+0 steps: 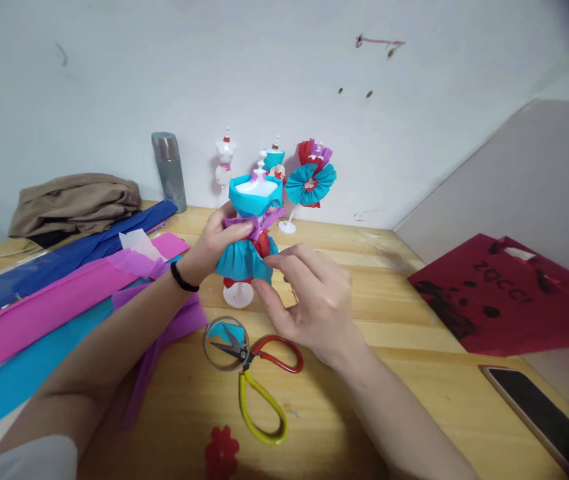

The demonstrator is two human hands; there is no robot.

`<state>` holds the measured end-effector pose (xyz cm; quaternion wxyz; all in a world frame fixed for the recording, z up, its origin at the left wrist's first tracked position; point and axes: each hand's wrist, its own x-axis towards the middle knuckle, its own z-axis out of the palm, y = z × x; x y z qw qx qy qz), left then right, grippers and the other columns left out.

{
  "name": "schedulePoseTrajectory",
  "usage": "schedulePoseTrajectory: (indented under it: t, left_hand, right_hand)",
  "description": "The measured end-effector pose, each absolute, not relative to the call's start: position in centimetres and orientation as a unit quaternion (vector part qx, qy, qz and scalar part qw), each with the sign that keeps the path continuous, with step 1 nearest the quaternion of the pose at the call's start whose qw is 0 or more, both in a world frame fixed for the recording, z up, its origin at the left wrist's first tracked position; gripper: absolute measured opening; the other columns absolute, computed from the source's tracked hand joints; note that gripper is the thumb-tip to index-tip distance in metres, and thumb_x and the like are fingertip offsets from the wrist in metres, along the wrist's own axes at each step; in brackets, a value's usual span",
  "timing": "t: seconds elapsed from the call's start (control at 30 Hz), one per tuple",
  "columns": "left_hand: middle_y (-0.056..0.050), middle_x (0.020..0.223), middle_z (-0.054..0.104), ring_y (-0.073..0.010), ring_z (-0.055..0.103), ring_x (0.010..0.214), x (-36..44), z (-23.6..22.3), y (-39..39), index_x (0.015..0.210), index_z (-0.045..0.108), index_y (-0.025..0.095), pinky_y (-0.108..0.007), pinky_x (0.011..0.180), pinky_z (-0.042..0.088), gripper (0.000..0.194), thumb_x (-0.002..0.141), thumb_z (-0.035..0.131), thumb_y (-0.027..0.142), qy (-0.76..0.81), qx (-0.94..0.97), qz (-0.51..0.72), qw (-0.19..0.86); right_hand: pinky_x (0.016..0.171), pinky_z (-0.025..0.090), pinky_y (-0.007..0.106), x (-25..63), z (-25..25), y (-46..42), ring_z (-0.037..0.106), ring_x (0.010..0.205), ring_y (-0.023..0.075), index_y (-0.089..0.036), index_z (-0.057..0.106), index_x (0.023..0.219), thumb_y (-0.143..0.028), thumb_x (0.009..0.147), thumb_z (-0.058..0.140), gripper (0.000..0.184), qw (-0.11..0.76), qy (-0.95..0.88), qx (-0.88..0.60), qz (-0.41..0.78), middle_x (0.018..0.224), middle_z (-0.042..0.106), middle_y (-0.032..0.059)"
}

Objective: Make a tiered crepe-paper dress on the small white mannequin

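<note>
A small white dress form [260, 175] on a round base stands in front of me, dressed in blue, purple and red crepe paper. My left hand [217, 240] is wrapped round its waist, the thumb pressing on a purple paper band [244, 223]. At the right edge of the pleated blue paper skirt [239, 259], the thumb and index finger of my right hand [317, 293] take hold of the paper; the fingertips partly hide it. Open scissors [246, 360] with one red and one yellow handle lie below, their blades over a roll of tape [207, 347].
Dressed forms [310, 183] and a bare one [224, 153] stand by the wall. Coloured paper sheets [64, 293], a brown cloth [77, 200] and a flask [169, 170] are left. A red bag [504, 300] and phone [539, 413] lie right; a red paper flower [222, 453] is in front.
</note>
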<state>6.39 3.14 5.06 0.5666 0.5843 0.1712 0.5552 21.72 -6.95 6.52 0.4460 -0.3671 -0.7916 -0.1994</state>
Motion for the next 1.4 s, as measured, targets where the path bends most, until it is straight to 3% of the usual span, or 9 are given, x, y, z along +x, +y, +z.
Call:
schedulePoseTrajectory:
  t: [0.23, 0.4, 0.6, 0.77, 1.0, 1.17, 1.33, 1.4]
  left_hand:
    - [-0.004, 0.1, 0.073, -0.0228, 0.069, 0.093, 6.5, 4.9, 3.7, 0.104, 0.067, 0.019, -0.032, 0.084, 0.054, 0.034, 0.075, 0.077, 0.035, 0.205, 0.575, 0.588, 0.53]
    - [-0.004, 0.102, 0.073, -0.0225, 0.07, 0.092, 6.7, 4.4, 4.1, 0.115, 0.065, 0.021, -0.032, 0.083, 0.055, 0.042, 0.077, 0.076, 0.037, 0.18, 0.558, 0.594, 0.55]
    - [-0.004, 0.104, 0.073, -0.0204, 0.07, 0.089, 7.1, 4.4, 4.0, 0.103, 0.065, 0.021, -0.031, 0.081, 0.055, 0.032, 0.078, 0.076, 0.038, 0.161, 0.542, 0.61, 0.555]
    - [-0.002, 0.098, 0.073, -0.0185, 0.069, 0.087, 7.1, 4.0, 4.0, 0.109, 0.066, 0.02, -0.028, 0.08, 0.054, 0.033, 0.081, 0.076, 0.035, 0.169, 0.533, 0.614, 0.557]
    - [-0.005, 0.122, 0.072, -0.0258, 0.068, 0.111, 7.4, 3.5, 4.1, 0.115, 0.066, 0.021, -0.034, 0.093, 0.056, 0.037, 0.082, 0.075, 0.038, 0.139, 0.551, 0.597, 0.566]
    - [-0.006, 0.128, 0.07, -0.0282, 0.065, 0.121, 7.4, 3.6, 4.0, 0.118, 0.067, 0.022, -0.036, 0.099, 0.054, 0.04, 0.083, 0.074, 0.04, 0.134, 0.56, 0.587, 0.569]
    - [-0.005, 0.115, 0.074, -0.0247, 0.07, 0.103, 7.2, 3.4, 3.9, 0.111, 0.067, 0.022, -0.035, 0.09, 0.056, 0.033, 0.083, 0.074, 0.038, 0.143, 0.541, 0.592, 0.58]
    - [-0.003, 0.102, 0.075, -0.0218, 0.071, 0.091, 7.2, 3.3, 4.0, 0.108, 0.066, 0.021, -0.033, 0.082, 0.056, 0.032, 0.082, 0.074, 0.037, 0.133, 0.53, 0.589, 0.595]
  right_hand:
    - [0.058, 0.051, 0.031, 22.0, 5.9, -6.3, 0.064, 0.065, 0.0171, -0.015, 0.068, 0.103, -0.013, 0.094, 0.054, 0.017, 0.462, -0.775, -0.37, -0.22, 0.084, 0.071, 0.0102]
    - [0.059, 0.055, 0.031, 21.9, 5.5, -5.9, 0.065, 0.063, 0.0164, -0.013, 0.068, 0.11, -0.013, 0.093, 0.056, 0.02, 0.509, -0.743, -0.389, -0.194, 0.09, 0.072, 0.013]
    - [0.063, 0.057, 0.034, 21.7, 5.0, -5.6, 0.067, 0.069, 0.0186, -0.019, 0.062, 0.127, -0.013, 0.092, 0.056, 0.036, 0.524, -0.737, -0.379, -0.197, 0.097, 0.074, 0.0116]
    - [0.069, 0.059, 0.039, 21.8, 4.5, -5.2, 0.07, 0.078, 0.0225, -0.018, 0.058, 0.136, -0.017, 0.093, 0.057, 0.043, 0.519, -0.736, -0.381, -0.209, 0.104, 0.073, 0.0151]
    - [0.074, 0.059, 0.041, 21.8, 3.8, -4.8, 0.07, 0.094, 0.0272, -0.016, 0.053, 0.144, -0.021, 0.094, 0.057, 0.051, 0.53, -0.72, -0.391, -0.22, 0.114, 0.07, 0.0177]
    - [0.072, 0.057, 0.04, 21.6, 3.8, -4.7, 0.069, 0.087, 0.0261, -0.016, 0.043, 0.152, -0.024, 0.095, 0.056, 0.06, 0.518, -0.717, -0.399, -0.243, 0.11, 0.07, 0.0168]
    - [0.063, 0.054, 0.038, 21.6, 4.4, -5.0, 0.064, 0.071, 0.0214, -0.021, 0.024, 0.16, -0.027, 0.096, 0.056, 0.073, 0.523, -0.714, -0.408, -0.224, 0.101, 0.071, 0.0113]
    - [0.064, 0.053, 0.038, 21.7, 4.6, -5.1, 0.063, 0.071, 0.0213, -0.021, 0.028, 0.157, -0.03, 0.094, 0.059, 0.071, 0.53, -0.717, -0.407, -0.196, 0.099, 0.07, 0.0105]
